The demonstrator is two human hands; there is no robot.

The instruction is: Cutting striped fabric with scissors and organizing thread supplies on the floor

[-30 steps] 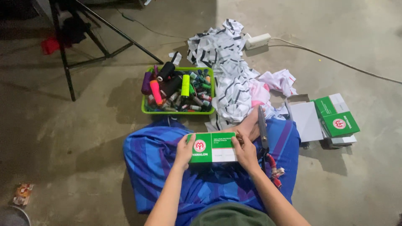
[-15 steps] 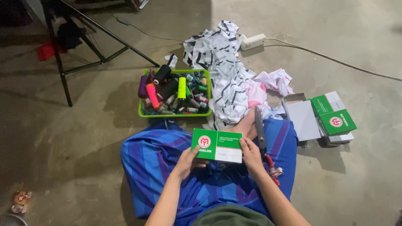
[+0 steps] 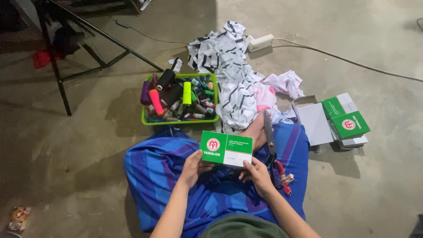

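Observation:
I hold a small green and white cardboard box [image 3: 225, 148] over my lap with both hands. My left hand [image 3: 193, 168] grips its lower left corner. My right hand [image 3: 256, 173] grips its lower right corner. The box is shut and its printed top faces me. Below it lies my blue striped cloth wrap [image 3: 176, 176]. A pair of scissors with red-wrapped handles [image 3: 272, 150] rests on the wrap just right of the box, beside my bare foot [image 3: 254, 132].
A green tray [image 3: 179, 120] of several thread spools stands ahead of my knees. Black-and-white striped cloth [image 3: 231, 75] and pink cloth [image 3: 286, 83] lie beyond. More green and white boxes [image 3: 346, 119] sit right. A power strip [image 3: 261, 42], cable and black stand legs [image 3: 97, 48] lie farther off.
The box has tilted slightly in my hands and stays over my lap. The camera view has shifted a little; nothing else has moved.

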